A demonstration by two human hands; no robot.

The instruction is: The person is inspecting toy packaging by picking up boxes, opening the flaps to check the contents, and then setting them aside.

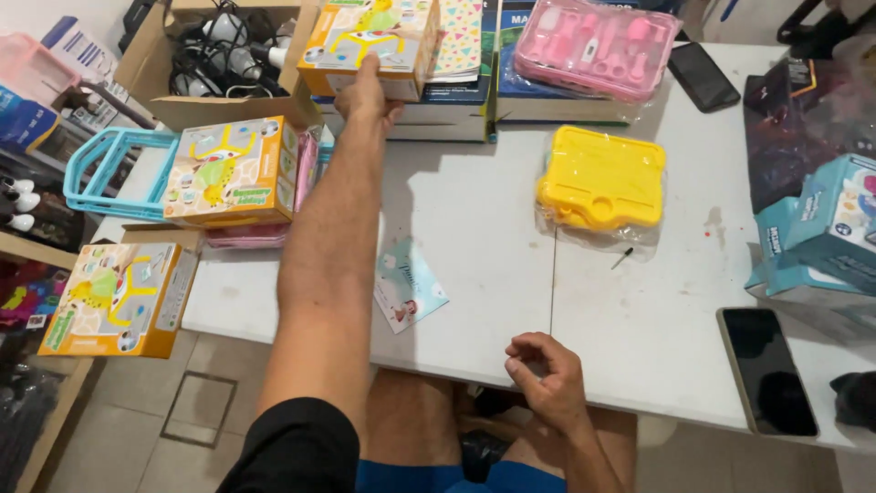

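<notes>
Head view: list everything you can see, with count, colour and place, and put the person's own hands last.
orange boxes: three, orange-yellow; one far on the table under the left hand, one at the left edge, one on a low shelf lower left
yellow tray: one, in clear wrap, table centre right
pink kit: one, clear case, far right of centre
phones: two, black; near right edge and far right
teal boxes: a few, right edge
card: one, pale blue, near the forearm
cardboard box: one, brown, holding cables, far left
table: one, white
left hand: on the far orange box
right hand: loosely curled, empty, at the near table edge
</notes>
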